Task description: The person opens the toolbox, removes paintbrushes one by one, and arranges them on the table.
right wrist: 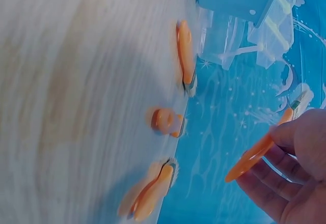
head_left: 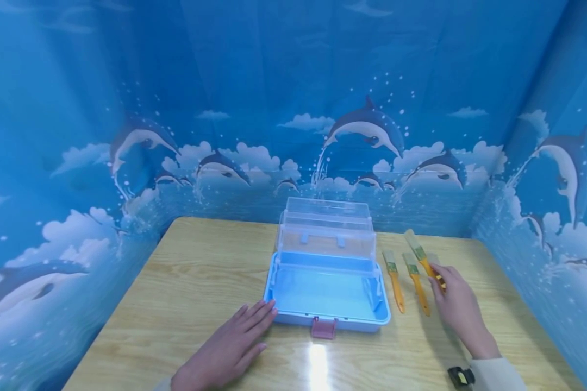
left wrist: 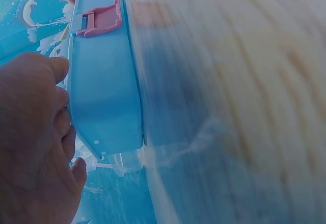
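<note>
A light blue plastic box with a pink latch stands on the table, its clear lid raised at the back. My left hand has its fingers straight, with the fingertips at the box's front left corner. In the left wrist view that hand is beside the blue box. My right hand pinches a paintbrush by its orange handle, bristles pointing away. In the right wrist view, the held paintbrush is above the table, between thumb and fingers.
Right of the box lie a paintbrush and a second paintbrush. Another paintbrush is mostly hidden by my right hand in the head view. Blue dolphin-print curtains surround the wooden table at the back and sides.
</note>
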Tool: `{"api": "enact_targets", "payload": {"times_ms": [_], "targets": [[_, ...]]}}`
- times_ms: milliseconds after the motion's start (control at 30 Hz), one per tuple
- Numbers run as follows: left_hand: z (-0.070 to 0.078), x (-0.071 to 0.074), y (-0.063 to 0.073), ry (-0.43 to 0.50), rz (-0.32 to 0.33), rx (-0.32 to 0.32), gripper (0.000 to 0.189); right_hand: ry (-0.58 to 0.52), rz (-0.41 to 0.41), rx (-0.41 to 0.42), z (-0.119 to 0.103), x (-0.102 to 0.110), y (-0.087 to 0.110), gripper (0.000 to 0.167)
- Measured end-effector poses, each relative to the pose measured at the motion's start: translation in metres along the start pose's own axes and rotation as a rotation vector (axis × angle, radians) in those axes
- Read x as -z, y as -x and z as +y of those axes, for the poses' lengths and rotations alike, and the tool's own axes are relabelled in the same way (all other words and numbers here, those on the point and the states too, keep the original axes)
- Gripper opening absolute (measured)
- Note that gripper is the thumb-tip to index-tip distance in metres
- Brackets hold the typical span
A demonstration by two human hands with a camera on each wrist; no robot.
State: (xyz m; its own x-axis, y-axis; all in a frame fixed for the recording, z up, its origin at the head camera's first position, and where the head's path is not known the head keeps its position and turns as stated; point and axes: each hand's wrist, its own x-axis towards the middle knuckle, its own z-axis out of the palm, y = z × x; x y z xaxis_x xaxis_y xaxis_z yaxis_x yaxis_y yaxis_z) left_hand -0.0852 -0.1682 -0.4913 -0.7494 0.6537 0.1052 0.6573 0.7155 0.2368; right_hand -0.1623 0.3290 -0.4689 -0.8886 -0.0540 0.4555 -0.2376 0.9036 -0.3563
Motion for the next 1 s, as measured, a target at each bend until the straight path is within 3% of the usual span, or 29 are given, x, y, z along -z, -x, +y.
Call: {"api": "enact_targets", "payload": {"times_ms": [333,667,1000], "targets": [[-0.001,-0.002,0.001,0.006,0.023,-0.014,0.060,0.024,-0.022,-0.056,0.012,0.003,0.007,0.036],[-0.001,0.000,-0.002,0.021,-0.038,0.019,0.060,0.034,-0.034,-0.093,0.025,0.008,0.012,0.036],[-0.001,-0.002,0.001,0.005,-0.010,0.009,0.061,0.046,-0.058,-0.146,0.045,0.012,0.017,0.036]]}}
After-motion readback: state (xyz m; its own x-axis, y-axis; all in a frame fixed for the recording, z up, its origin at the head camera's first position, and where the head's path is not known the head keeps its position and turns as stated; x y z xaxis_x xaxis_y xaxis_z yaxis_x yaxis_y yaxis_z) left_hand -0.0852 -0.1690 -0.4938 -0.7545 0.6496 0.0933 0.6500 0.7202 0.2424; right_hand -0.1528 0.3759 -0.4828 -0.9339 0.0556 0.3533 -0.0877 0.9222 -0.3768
